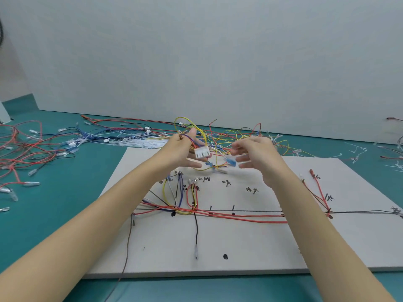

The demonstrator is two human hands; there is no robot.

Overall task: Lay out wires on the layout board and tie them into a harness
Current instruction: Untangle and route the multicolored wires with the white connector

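Your layout board (250, 243), lower centre: matt pale sheet, smooth, marked in black ink; your wires (218, 215): glossy plastic insulation, red, yellow, blue; white connector (202, 152), centre frame: smooth moulded plastic; teal table (54, 205), left: smooth, faintly sheened; grey wall (196, 51), top: matt.

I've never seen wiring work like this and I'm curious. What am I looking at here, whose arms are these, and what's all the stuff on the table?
There is no machine here: a person wears a camera on the head, so this one picture looks forward and down over their own bare arms. On the green table lies a pale layout board marked with black lines and handwritten labels; red, yellow, blue and black wires already run along those lines. Behind it lie loose wires and white cable ties. The left hand grips a bunch of coloured wires ending in a white connector. The right hand is blurred, fingers spread beside blue terminals; whether it holds anything is unclear.
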